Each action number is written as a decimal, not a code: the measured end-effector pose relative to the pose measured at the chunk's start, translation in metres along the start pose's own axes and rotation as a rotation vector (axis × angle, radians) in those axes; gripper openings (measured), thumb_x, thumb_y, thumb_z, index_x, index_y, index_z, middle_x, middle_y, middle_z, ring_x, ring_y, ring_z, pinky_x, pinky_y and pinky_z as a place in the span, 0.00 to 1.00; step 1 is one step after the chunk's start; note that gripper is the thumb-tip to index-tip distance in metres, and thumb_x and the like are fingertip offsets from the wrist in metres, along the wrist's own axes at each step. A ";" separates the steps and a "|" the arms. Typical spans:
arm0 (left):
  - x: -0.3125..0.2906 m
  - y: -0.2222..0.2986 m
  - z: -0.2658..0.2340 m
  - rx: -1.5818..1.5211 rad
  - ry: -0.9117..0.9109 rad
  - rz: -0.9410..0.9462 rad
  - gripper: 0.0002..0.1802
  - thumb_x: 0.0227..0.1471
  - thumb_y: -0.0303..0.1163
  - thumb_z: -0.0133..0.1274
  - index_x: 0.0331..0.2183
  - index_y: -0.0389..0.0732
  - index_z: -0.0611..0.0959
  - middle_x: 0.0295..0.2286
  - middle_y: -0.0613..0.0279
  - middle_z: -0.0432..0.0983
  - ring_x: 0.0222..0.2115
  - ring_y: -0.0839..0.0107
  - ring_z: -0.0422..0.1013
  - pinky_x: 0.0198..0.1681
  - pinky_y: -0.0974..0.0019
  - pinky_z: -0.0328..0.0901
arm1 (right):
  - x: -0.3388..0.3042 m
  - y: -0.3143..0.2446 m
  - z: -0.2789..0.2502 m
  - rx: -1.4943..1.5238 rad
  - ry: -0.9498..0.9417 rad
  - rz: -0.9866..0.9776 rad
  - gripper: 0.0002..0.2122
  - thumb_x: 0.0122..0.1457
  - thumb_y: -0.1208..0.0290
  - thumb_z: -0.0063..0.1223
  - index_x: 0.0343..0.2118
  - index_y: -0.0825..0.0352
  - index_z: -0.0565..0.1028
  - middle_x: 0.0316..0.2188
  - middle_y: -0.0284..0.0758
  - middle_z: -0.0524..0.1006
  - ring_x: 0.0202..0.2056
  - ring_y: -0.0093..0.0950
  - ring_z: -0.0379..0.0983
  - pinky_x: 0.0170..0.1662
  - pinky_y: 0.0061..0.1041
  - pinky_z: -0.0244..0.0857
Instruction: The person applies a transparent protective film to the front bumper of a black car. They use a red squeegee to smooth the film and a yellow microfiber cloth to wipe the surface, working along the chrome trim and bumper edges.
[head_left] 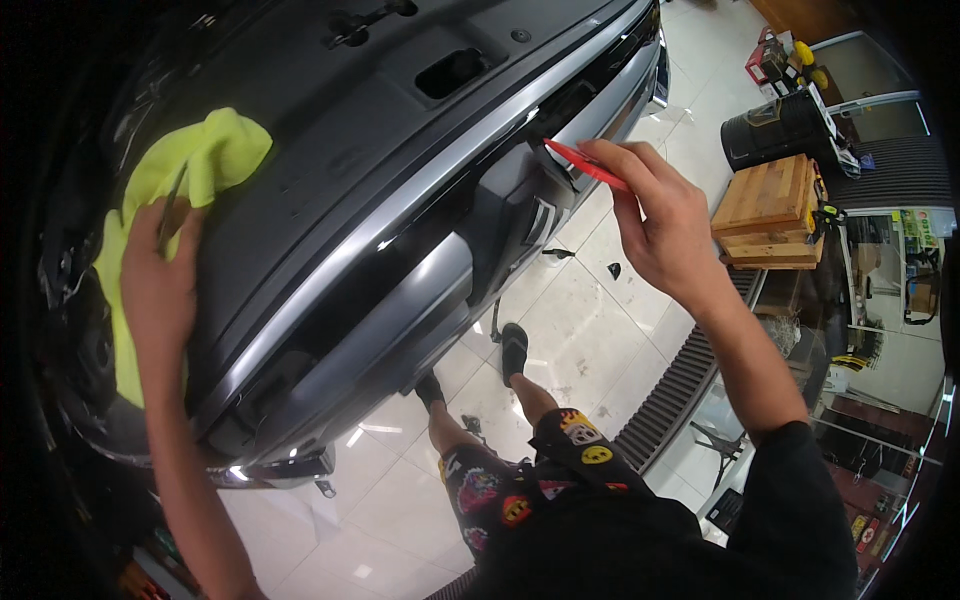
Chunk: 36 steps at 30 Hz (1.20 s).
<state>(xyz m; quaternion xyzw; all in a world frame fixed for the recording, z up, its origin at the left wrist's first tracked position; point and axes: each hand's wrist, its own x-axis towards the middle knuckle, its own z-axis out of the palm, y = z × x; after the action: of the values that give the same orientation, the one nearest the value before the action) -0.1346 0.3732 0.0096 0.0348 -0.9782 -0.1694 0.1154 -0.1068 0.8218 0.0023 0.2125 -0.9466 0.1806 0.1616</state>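
My right hand [662,222] pinches a flat red pry tool [590,168] between thumb and fingers. The tool's pointed tip is at the dark gap beside the silver trim strip [400,192] of a car. On the left, my left hand [160,285] rests on a yellow-green cloth [222,150] lying over the car's dark panel [325,125]. A thin grey tool [172,200] stands up between the fingers of that hand; its lower part is hidden. Below the strip, a grey bumper piece [400,305] juts out beside a dark block-shaped part [515,200].
Small dark bits [614,270] lie on the tiled floor [570,330] near my feet. To the right stand a wooden crate [765,205], a black drum [770,130] and a glass-fronted cabinet [880,370]. A dark ribbed strip [665,390] runs along the floor.
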 end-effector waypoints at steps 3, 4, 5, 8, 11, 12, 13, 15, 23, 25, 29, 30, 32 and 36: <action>0.002 -0.011 0.003 -0.058 0.039 -0.020 0.22 0.61 0.42 0.55 0.48 0.35 0.82 0.43 0.49 0.82 0.47 0.59 0.77 0.54 0.61 0.65 | 0.013 0.010 0.007 -0.059 -0.034 -0.139 0.21 0.52 0.81 0.57 0.49 0.55 0.78 0.38 0.35 0.78 0.36 0.37 0.78 0.36 0.33 0.72; 0.002 -0.010 0.006 -0.060 0.062 -0.026 0.22 0.61 0.42 0.55 0.49 0.35 0.82 0.44 0.49 0.82 0.47 0.60 0.77 0.54 0.61 0.65 | 0.015 0.010 0.009 -0.076 -0.056 -0.174 0.22 0.52 0.80 0.57 0.50 0.54 0.78 0.39 0.34 0.78 0.37 0.36 0.78 0.36 0.33 0.72; 0.001 -0.010 0.007 -0.061 0.084 -0.034 0.22 0.61 0.42 0.55 0.49 0.35 0.81 0.44 0.49 0.81 0.47 0.61 0.77 0.54 0.61 0.65 | 0.018 0.007 0.009 -0.089 -0.048 -0.221 0.22 0.48 0.81 0.59 0.48 0.55 0.79 0.40 0.33 0.79 0.40 0.36 0.78 0.38 0.33 0.73; 0.002 -0.010 0.011 -0.024 0.114 -0.066 0.24 0.62 0.42 0.55 0.52 0.34 0.80 0.45 0.48 0.81 0.47 0.63 0.76 0.54 0.63 0.65 | 0.025 0.007 0.017 -0.080 0.018 -0.344 0.23 0.43 0.83 0.60 0.46 0.58 0.79 0.42 0.35 0.79 0.42 0.38 0.79 0.39 0.33 0.74; 0.004 -0.020 0.009 -0.074 0.088 -0.069 0.26 0.63 0.42 0.55 0.54 0.32 0.79 0.45 0.47 0.81 0.48 0.64 0.76 0.55 0.64 0.64 | 0.030 -0.002 0.020 -0.053 0.004 -0.362 0.24 0.41 0.87 0.58 0.45 0.62 0.80 0.43 0.38 0.79 0.44 0.41 0.78 0.42 0.34 0.74; 0.003 -0.022 0.010 -0.083 0.101 -0.074 0.26 0.63 0.42 0.55 0.54 0.32 0.79 0.45 0.48 0.81 0.47 0.64 0.76 0.55 0.64 0.64 | 0.032 -0.004 0.019 -0.036 -0.021 -0.349 0.24 0.42 0.88 0.57 0.45 0.65 0.80 0.44 0.40 0.79 0.44 0.42 0.78 0.43 0.35 0.75; 0.002 -0.024 0.011 -0.092 0.114 -0.079 0.26 0.63 0.42 0.55 0.54 0.32 0.79 0.46 0.49 0.81 0.47 0.64 0.76 0.55 0.64 0.64 | 0.033 -0.003 0.019 -0.037 -0.016 -0.350 0.23 0.41 0.88 0.58 0.45 0.65 0.80 0.43 0.40 0.79 0.44 0.42 0.78 0.43 0.35 0.75; 0.002 -0.028 0.012 -0.089 0.132 -0.090 0.26 0.63 0.41 0.55 0.55 0.33 0.79 0.46 0.50 0.80 0.47 0.65 0.75 0.55 0.65 0.64 | 0.034 -0.001 0.022 -0.036 -0.001 -0.349 0.23 0.40 0.87 0.59 0.44 0.65 0.80 0.42 0.40 0.79 0.44 0.41 0.78 0.43 0.35 0.75; 0.000 -0.030 0.011 -0.133 0.107 -0.107 0.22 0.64 0.38 0.54 0.53 0.34 0.80 0.42 0.58 0.79 0.43 0.74 0.74 0.52 0.70 0.64 | 0.047 0.036 0.026 -0.165 0.056 -0.452 0.23 0.40 0.83 0.61 0.43 0.57 0.80 0.41 0.32 0.81 0.44 0.35 0.79 0.39 0.29 0.74; 0.000 -0.030 0.010 -0.127 0.112 -0.104 0.20 0.64 0.38 0.53 0.52 0.35 0.80 0.41 0.59 0.79 0.41 0.74 0.74 0.50 0.70 0.65 | 0.050 0.041 0.027 -0.161 0.063 -0.476 0.23 0.40 0.83 0.62 0.43 0.57 0.80 0.40 0.32 0.81 0.44 0.35 0.79 0.39 0.30 0.74; 0.000 -0.030 0.010 -0.099 0.120 -0.106 0.19 0.64 0.37 0.52 0.51 0.35 0.81 0.40 0.61 0.78 0.41 0.74 0.73 0.50 0.70 0.64 | 0.053 0.051 0.029 -0.150 0.075 -0.506 0.23 0.39 0.82 0.63 0.43 0.58 0.80 0.41 0.32 0.81 0.45 0.35 0.79 0.39 0.30 0.73; 0.000 -0.031 0.009 -0.076 0.113 -0.091 0.19 0.65 0.37 0.52 0.51 0.35 0.80 0.41 0.60 0.78 0.42 0.74 0.73 0.50 0.70 0.64 | 0.053 0.052 0.029 -0.143 0.072 -0.506 0.23 0.39 0.82 0.63 0.43 0.58 0.80 0.41 0.32 0.81 0.45 0.35 0.79 0.39 0.30 0.72; 0.001 -0.036 0.007 -0.032 0.099 -0.061 0.20 0.65 0.38 0.52 0.52 0.35 0.80 0.41 0.59 0.79 0.42 0.74 0.74 0.51 0.70 0.64 | 0.055 0.054 0.030 -0.129 0.072 -0.514 0.24 0.38 0.81 0.64 0.43 0.58 0.80 0.41 0.33 0.81 0.46 0.35 0.78 0.38 0.30 0.71; 0.000 -0.040 0.013 -0.101 0.168 -0.097 0.21 0.65 0.38 0.51 0.53 0.35 0.80 0.43 0.57 0.79 0.44 0.72 0.74 0.53 0.69 0.64 | 0.059 0.059 0.033 -0.109 0.085 -0.549 0.25 0.36 0.80 0.66 0.44 0.59 0.80 0.41 0.34 0.81 0.45 0.35 0.78 0.38 0.30 0.70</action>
<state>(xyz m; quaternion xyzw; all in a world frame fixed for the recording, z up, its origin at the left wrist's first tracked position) -0.1361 0.3397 -0.0164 0.0904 -0.9524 -0.2204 0.1902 -0.1922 0.8380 -0.0207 0.4442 -0.8543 0.0876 0.2551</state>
